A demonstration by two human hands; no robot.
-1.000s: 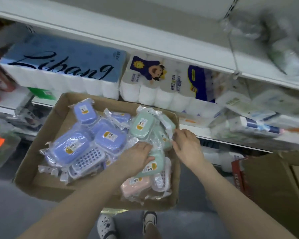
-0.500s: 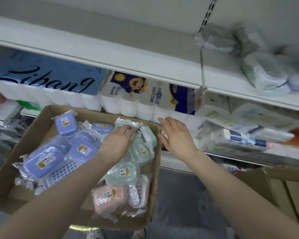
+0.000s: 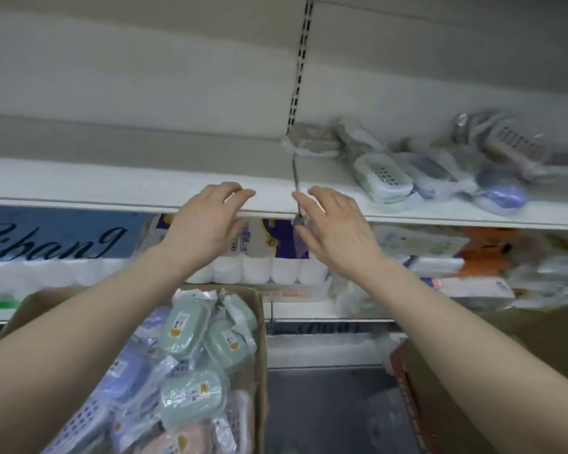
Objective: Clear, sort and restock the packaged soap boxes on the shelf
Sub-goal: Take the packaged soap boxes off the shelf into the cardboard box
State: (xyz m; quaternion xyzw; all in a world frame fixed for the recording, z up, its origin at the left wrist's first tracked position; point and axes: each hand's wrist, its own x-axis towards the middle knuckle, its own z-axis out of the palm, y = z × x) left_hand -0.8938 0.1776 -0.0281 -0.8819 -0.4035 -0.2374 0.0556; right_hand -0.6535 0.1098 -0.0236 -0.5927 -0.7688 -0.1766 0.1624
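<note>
Hovering at the front lip of the upper shelf [image 3: 95, 188], the left hand [image 3: 207, 224] and the right hand [image 3: 338, 231] are both empty, fingers loosely spread and slightly curved. A thin wire divider [image 3: 295, 172] stands between them. Further right on that shelf lies a blurred heap of soap boxes [image 3: 382, 178], green, blue and grey. Beneath the arms an open cardboard box [image 3: 260, 339] holds more wrapped soap boxes [image 3: 184, 326]: green to the right, blue to the left, pink at the bottom edge. Toilet-roll packs [image 3: 259, 267] fill the shelf behind it. A second carton [image 3: 440, 404] stands at the right, its contents out of view.
</note>
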